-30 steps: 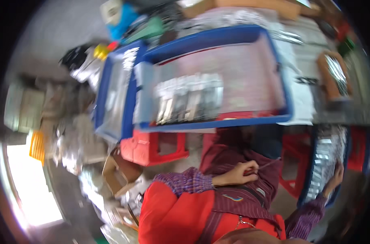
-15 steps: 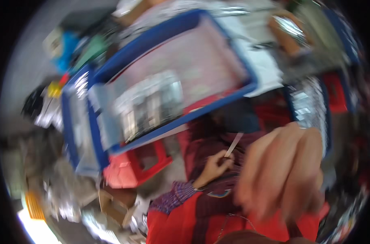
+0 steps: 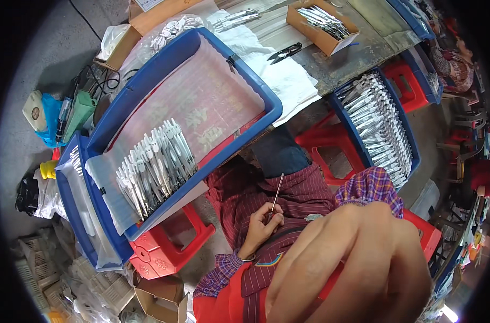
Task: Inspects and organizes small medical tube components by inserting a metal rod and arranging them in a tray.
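Observation:
My left hand [image 3: 263, 229] is closed over my lap, gripping a thin metal rod [image 3: 277, 194] that points up and away. Very near the camera, my right hand [image 3: 358, 258] fills the lower right, its fingers bent and close together. Its fingertips are out of sight, so whatever they may hold is hidden. To the left, a blue tray [image 3: 202, 177] tilts across the work area, lined with a pinkish sheet [image 3: 202, 102]. Several slender silver metal pieces [image 3: 156, 161] lie side by side in its near left part.
Another blue tray [image 3: 411, 140] full of silver pieces stands right, beside a red stool [image 3: 336, 142]. A second red stool [image 3: 172, 245] is under the left tray. On the table are snips [image 3: 285, 53], a white cloth [image 3: 288, 81] and a cardboard box [image 3: 323, 27] of metal pieces.
The view has shifted and gone from blurred to sharp. My right hand now looks larger and lower, nearer the camera. My left hand still holds the rod over my lap.

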Tool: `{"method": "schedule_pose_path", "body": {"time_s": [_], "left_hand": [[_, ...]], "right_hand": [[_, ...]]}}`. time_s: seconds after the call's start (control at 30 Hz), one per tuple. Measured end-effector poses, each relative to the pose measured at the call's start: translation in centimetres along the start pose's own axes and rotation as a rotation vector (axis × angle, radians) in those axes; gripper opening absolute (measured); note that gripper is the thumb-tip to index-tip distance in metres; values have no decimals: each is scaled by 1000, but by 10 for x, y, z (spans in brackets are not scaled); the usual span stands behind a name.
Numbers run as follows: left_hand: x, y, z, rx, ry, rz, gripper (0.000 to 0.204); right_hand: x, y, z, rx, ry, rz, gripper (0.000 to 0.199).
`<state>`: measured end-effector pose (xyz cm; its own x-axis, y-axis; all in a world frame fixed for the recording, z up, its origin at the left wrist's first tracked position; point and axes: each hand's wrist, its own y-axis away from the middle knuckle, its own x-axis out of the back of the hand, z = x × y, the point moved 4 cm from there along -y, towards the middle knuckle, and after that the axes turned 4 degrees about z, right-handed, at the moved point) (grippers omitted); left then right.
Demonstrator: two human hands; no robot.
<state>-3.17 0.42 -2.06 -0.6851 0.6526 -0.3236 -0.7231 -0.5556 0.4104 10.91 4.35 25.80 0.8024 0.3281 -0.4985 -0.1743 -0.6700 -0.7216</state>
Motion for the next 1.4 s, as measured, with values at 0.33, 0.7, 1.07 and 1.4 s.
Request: {"method": "schedule_pose_path", "body": {"time_s": [0.33, 0.7, 1.07, 1.4], "left_hand": [[0, -4, 3, 120, 68, 3, 12], [2, -9, -5, 113, 15, 33, 11], [0, -14, -1, 86, -8, 36, 10], [6, -2, 47, -236, -200, 0, 13]], "right_hand": [[13, 3, -2, -15, 74, 24, 19], [18, 8, -3, -26, 133, 58, 26], [22, 5, 0, -57, 184, 83, 33], [77, 53, 23, -529, 577, 266, 9]]}}
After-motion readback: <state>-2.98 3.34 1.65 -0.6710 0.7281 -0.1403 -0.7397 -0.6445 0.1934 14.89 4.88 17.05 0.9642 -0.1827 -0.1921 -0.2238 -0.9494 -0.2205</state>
